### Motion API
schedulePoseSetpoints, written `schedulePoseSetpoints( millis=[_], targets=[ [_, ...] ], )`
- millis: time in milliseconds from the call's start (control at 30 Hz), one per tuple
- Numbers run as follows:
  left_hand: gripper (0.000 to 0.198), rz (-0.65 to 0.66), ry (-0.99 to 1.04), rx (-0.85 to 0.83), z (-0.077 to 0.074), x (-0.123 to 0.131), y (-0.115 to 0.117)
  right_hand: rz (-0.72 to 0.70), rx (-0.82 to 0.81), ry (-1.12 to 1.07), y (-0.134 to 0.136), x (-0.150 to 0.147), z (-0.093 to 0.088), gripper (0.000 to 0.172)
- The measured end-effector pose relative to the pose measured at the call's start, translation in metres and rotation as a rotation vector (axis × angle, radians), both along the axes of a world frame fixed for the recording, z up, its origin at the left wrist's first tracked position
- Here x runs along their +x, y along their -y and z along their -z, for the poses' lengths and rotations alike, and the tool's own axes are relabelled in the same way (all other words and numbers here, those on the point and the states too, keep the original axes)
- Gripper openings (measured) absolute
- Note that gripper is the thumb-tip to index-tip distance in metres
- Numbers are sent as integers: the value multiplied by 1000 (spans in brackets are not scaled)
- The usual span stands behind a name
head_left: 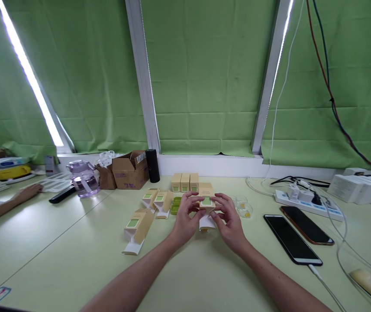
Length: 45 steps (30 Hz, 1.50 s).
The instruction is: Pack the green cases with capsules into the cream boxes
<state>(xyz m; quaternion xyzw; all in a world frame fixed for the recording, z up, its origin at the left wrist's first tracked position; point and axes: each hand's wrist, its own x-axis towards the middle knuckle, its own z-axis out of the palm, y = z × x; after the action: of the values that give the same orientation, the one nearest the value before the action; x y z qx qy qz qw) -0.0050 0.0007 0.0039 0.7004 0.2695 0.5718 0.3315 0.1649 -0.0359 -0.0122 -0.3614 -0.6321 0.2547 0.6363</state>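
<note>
Between both hands is a small tan carton (207, 202) with a green window and a white flap hanging down toward me. My left hand (188, 213) grips its left side, thumb and fingers closed on it. On the opposite side, my right hand (227, 218) pinches the same carton. Something small and clear shows below the flap, too small to name. Left of my hands lie an open carton (140, 225) and two more open cartons (163, 202) with their flaps out. A green tray (175, 205) is partly hidden behind my left hand. Clear round containers (244, 209) with yellow bits sit beyond my right hand.
Several closed cartons (185, 182) stand at the back. Two phones (292, 238) and a power strip (308, 203) with cables lie at right. A purple jug (83, 178), cardboard box (130, 170) and black cylinder (153, 165) stand at left. Another person's arm (13, 203) rests far left.
</note>
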Motion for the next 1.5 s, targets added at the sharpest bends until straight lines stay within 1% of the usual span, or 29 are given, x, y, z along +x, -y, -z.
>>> schedulePoseSetpoints(
  millis=[167, 300, 400, 500, 567, 633, 700, 800, 900, 1033, 1200, 1500],
  targets=[
    [27, -5, -37, 37, -1, 1, 3, 18, 1, -16, -2, 0, 1, 27],
    [38, 48, -102, 47, -3, -3, 6, 38, -19, -51, -3, 0, 1, 30],
    [55, 129, -171, 54, -4, -7, 8, 34, -30, -101, -5, 2, 0, 32],
    [82, 198, -248, 74, -5, -9, 9, 46, -36, -134, -8, 4, 0, 33],
    [99, 219, -296, 79, -4, -9, 9, 65, -32, -145, -9, 4, 0, 33],
    [105, 209, -334, 79, -4, -8, 10, 74, -28, -149, -10, 4, 0, 33],
    [104, 179, -348, 88, -3, -7, 10, 74, -25, -146, -10, 4, 1, 33],
    [94, 148, -336, 98, -3, -6, 11, 66, -24, -143, -10, 4, 1, 33],
    [85, 139, -315, 92, -4, -6, 11, 59, -29, -144, -10, 3, 1, 32],
    [77, 153, -272, 85, -6, -6, 12, 43, -45, -145, -8, 2, 0, 34],
    [67, 136, -200, 33, -8, -4, 13, 2, -47, -125, -4, 2, 0, 37],
    [62, 135, -114, -24, 0, -5, 4, -41, -34, -102, -2, 3, 1, 37]
  ],
)
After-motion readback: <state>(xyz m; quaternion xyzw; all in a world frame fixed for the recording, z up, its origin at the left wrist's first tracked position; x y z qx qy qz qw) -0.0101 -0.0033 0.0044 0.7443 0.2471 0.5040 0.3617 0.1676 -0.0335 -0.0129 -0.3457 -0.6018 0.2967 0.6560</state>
